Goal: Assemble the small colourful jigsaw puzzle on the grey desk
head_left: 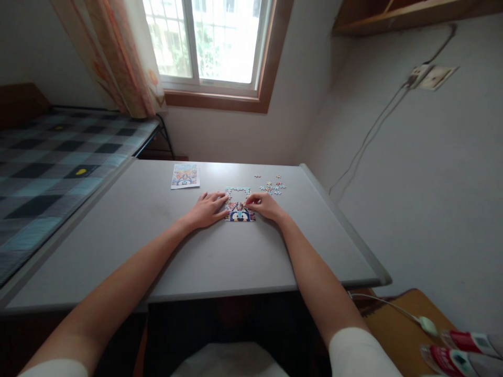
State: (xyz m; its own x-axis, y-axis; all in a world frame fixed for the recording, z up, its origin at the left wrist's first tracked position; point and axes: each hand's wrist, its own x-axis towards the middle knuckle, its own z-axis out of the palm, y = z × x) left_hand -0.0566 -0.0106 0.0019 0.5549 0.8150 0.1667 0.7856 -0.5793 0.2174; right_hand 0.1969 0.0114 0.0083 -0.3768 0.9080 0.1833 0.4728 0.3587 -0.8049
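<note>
A partly assembled jigsaw puzzle (240, 215) lies on the grey-white table, its lower part filled with a blue-and-white cartoon face and its upper middle showing bare tabletop inside a border of pieces. My left hand (209, 209) rests flat with fingers spread, the tips touching the puzzle's left edge. Over the right side of the puzzle, my right hand (264, 205) pinches with thumb and forefinger; whatever sits between the tips is too small to make out. Loose puzzle pieces (274, 187) are scattered just beyond my right hand.
A printed picture sheet (186, 176) lies at the table's back left. The table (220, 267) meets a wall on the right, where cables hang from a socket (432, 77). A checked bed (78, 141) stands left. Bottles (451, 360) and a charger (427, 325) sit low at right.
</note>
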